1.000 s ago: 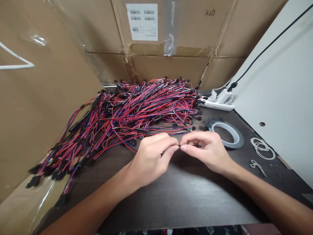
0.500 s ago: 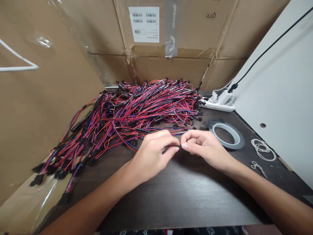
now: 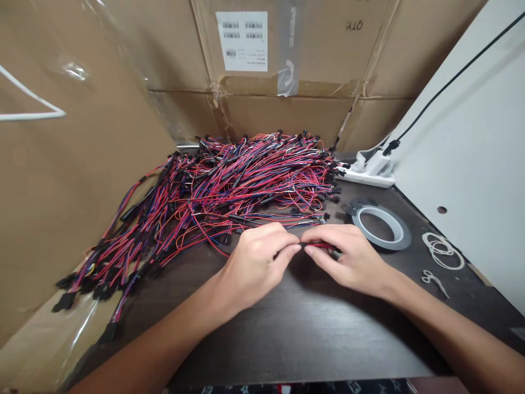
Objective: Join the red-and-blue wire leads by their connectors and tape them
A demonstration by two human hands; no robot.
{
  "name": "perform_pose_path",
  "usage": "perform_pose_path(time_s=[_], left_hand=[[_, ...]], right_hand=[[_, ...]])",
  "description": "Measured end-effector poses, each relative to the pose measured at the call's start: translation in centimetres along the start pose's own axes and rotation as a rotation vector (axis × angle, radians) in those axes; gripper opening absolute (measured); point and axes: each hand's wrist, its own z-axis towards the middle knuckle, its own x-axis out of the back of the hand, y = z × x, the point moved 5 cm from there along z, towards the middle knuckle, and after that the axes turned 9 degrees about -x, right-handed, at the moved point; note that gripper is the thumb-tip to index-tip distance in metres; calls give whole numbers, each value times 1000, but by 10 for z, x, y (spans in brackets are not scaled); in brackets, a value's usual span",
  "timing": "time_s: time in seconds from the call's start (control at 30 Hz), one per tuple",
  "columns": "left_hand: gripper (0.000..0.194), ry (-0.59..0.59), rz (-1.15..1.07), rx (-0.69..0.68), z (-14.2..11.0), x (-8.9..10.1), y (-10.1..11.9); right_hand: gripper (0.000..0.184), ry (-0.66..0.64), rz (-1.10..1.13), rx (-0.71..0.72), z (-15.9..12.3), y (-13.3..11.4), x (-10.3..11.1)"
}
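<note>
Across the whole back, an upright cardboard box point(image 3: 324, 49) with a white barcode label point(image 3: 243, 46), a grey tape strip point(image 3: 287, 33) and the printed letters QTY. On the left, another broad cardboard face point(image 3: 98, 169). In front of both, the dark table point(image 3: 287, 336), glossy with reflected light toward the near edge. On the right, a slanting white panel point(image 3: 467, 158), with a black cable point(image 3: 458, 75) running in front of it.

Next in size, a large heap of wires point(image 3: 262, 169), red, blue, purple and orange with black connectors point(image 3: 65, 302), piled along the back of the table and spread toward the left side.

Then the left hand point(image 3: 260, 262) and the right hand point(image 3: 348, 254), in front of the heap, fingertips nearly meeting.

Smaller: a grey tape roll point(image 3: 405, 232) lying flat just beyond the right hand; farther back, a white power strip point(image 3: 367, 178) at the foot of the panel. Smaller again: pale rubber bands point(image 3: 441, 253) coiled near the right edge, and a small twisted band point(image 3: 435, 282) closer in.

Least in view: a thin wire bundle point(image 3: 302, 244), bridging the two hands, black between the fingertips, red inside the right hand's curl. Left grip: thumb and forefinger clamped on the bundle. Right grip: pinched on it too, just beside. Both ends of the bundle hidden.
</note>
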Motion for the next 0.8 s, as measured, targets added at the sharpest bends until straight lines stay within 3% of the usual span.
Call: perform_pose_path(time_s=[0.2, 0.43, 0.8], left_hand=[[16, -33, 23, -17, -4, -4, -2], [20, -134, 39, -6, -6, -10, -4], [22, -197, -11, -30, -4, -10, 1]], right_hand=[[14, 41, -112, 104, -4, -6, -5], [19, -42, -132, 12, -4, -6, -9], [21, -241, 188, -191, 3, 1, -4]])
